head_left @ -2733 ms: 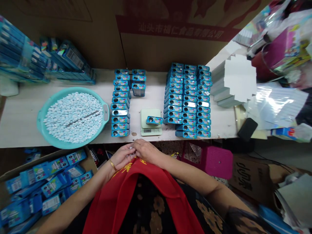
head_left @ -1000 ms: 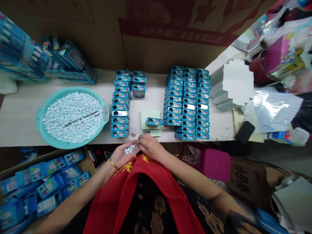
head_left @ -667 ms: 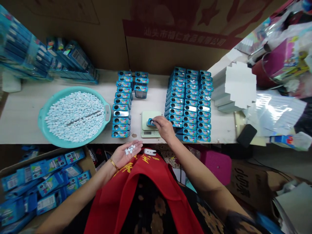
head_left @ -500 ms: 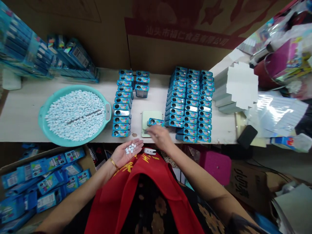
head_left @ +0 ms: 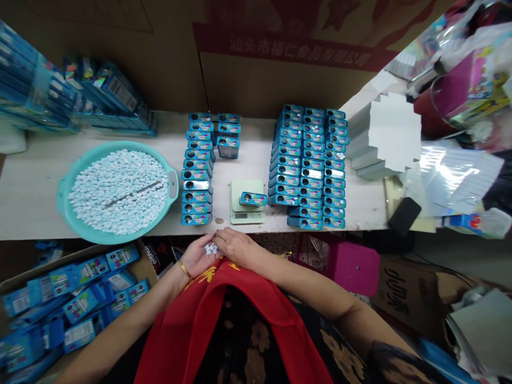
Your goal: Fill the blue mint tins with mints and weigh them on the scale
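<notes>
Several small white and pale-blue candies lie in the cupped palm of my left hand, in front of the table edge. My right hand rests against the left one, its fingers curled in over the fingers and the candies. Its fingertips are hidden, so what they pinch cannot be made out. Just beyond both hands, a blue candy box stands on a pale-green scale. A turquoise basin full of the same candies sits to the left.
Rows of blue boxes stand left of the scale, and more rows to its right. A carton with flat blue boxes is below left. Grey-white card is stacked at right, near a black object. A magenta stool stands under the table.
My right hand has moved from the box on the scale down and left to my left palm. My left hand has cupped more. The box stays on the scale.
</notes>
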{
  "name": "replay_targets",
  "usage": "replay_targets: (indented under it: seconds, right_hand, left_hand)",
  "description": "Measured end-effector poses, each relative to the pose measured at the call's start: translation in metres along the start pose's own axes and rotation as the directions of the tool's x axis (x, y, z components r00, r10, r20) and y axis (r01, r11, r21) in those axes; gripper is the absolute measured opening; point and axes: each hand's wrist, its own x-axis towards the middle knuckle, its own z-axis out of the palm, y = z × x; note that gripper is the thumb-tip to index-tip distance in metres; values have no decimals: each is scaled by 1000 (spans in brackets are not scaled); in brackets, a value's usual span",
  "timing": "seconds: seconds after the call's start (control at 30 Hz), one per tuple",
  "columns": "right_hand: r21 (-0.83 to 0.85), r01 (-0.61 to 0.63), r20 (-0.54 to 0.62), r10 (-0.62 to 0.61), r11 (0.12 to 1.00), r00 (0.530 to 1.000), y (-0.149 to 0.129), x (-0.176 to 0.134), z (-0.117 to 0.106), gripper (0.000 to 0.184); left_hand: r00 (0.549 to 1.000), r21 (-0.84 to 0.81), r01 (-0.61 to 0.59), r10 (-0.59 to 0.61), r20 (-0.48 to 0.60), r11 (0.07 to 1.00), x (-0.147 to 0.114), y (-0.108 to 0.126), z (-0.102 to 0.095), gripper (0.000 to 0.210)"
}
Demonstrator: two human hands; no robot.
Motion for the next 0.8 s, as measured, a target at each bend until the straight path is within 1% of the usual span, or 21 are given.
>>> replay_targets:
  seconds: [0.07, 0.13, 0.2, 0.27, 0.33, 0.4, 0.47, 0.53, 0.67, 0.8]
  right_hand:
    - [77, -7, -52, 11, 997, 999, 6, -3, 2, 13]
    - [175, -39, -166, 68, 984, 984, 19, -8, 0, 13]
    - [260, -100, -309, 181, 960, 934, 37, -11, -6, 14]
    - [312, -170, -408, 293, 935, 865, 57, -12, -13, 14]
    - [331, -230, -442, 366, 915, 819, 76, -11, -18, 15]
    - [330, -272, -438, 402, 904, 804, 89, -10, -21, 16]
    - [332, -305, -436, 432, 893, 790, 96, -11, -21, 17]
    - [348, -327, -458, 464, 878, 758, 98, -14, -23, 17]
    - [404, -333, -537, 516, 852, 667, 97, -25, -32, 15]
    - [445, -335, -599, 554, 830, 578, 95, -34, -43, 15]
  left_hand:
    - [1000, 0, -14, 14, 4, 1000, 1, 0, -1, 16]
    - [1000, 17, -12, 11, 25, 1000, 2, 0, 0, 19]
    - [999, 38, 2, -3, 47, 999, 2, 1, 2, 25]
    - [998, 52, 11, -14, 54, 999, 1, 2, 6, 29]
    - [999, 58, 5, -7, 47, 998, -1, 3, 8, 29]
    - [999, 60, -2, -1, 41, 998, -2, 3, 9, 29]
    - [999, 57, -10, 8, 36, 998, -2, 3, 7, 30]
    - [999, 51, -16, 14, 32, 999, -1, 3, 4, 30]
    - [999, 57, -17, 16, 30, 998, 1, 4, -1, 31]
    - [1000, 67, -15, 13, 23, 998, 2, 5, -2, 30]
